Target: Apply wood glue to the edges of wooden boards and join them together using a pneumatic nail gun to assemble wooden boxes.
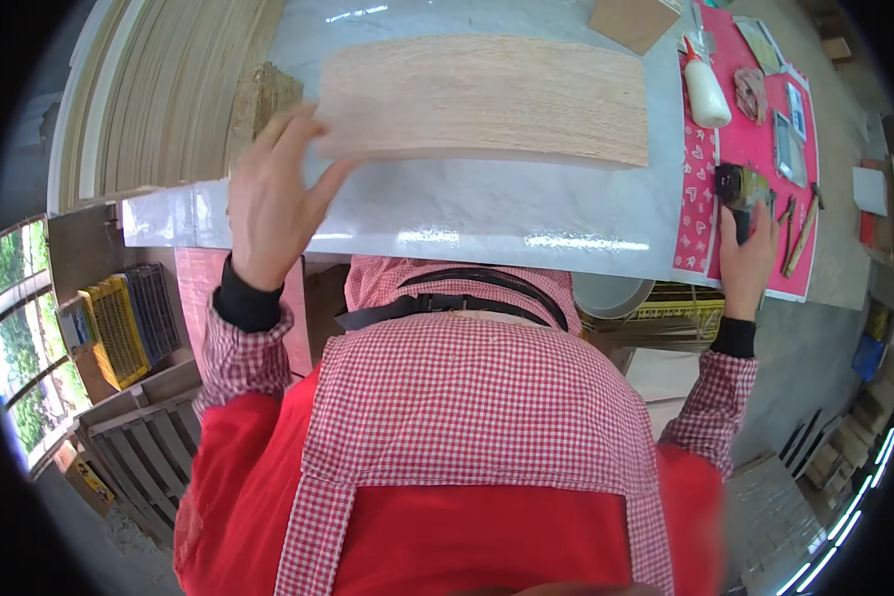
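Note:
A long pale wooden board (487, 99) lies lengthwise on the grey glossy tabletop (487, 214). At its left end is my left hand (278, 194), its thumb and fingers apart, slightly blurred, with nothing held in them. I cannot tell whether a fingertip touches the board. Over the pink patterned cloth (700, 219) at the right, my right hand (748, 258) is closed on a small black and yellowish tool (733, 186), whose exact kind I cannot make out. Part of the tool is hidden by the fingers.
Stacked boards (169, 99) and a rough brown block (266, 94) stand at the left. On the cloth are a white glue bottle (707, 91) with a red tip, a crumpled rag (751, 94) and a hammer (805, 228). A wooden box (634, 22) sits at the back right.

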Demonstrator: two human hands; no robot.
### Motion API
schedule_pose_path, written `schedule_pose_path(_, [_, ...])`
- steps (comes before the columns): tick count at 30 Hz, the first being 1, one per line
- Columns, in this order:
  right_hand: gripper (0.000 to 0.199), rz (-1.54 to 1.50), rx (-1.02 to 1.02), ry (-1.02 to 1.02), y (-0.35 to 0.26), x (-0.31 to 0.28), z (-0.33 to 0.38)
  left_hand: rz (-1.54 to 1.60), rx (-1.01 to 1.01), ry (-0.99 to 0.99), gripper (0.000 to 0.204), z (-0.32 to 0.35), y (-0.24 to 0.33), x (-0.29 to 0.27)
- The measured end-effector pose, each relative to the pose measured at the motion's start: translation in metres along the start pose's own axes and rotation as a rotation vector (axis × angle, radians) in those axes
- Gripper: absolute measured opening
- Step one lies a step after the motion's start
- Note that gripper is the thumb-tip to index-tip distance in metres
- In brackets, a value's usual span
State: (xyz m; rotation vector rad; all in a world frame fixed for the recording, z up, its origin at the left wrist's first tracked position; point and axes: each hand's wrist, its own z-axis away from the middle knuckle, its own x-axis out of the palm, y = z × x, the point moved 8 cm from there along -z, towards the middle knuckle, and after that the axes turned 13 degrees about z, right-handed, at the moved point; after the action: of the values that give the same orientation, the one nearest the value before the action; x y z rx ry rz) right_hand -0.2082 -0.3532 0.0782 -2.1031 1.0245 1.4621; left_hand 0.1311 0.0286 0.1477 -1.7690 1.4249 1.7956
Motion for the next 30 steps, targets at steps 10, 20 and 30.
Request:
schedule_pose_path(10, [0.054,0.019,0.166,-0.346,0.064,0.056,0.011,0.074,0.512,-0.230,0.071,-0.096,0.127,0.135])
schedule_pose_path(20, [0.016,-0.487,0.227,-0.565,0.009,-0.036,-0.031,0.095,0.423,-0.355,0.073,-0.121,0.122,0.182])
schedule_pose_path(30, [0.023,-0.566,0.107,-0.669,-0.089,-0.078,-0.034,0.100,0.409,-0.350,0.064,-0.129,0.125,0.195])
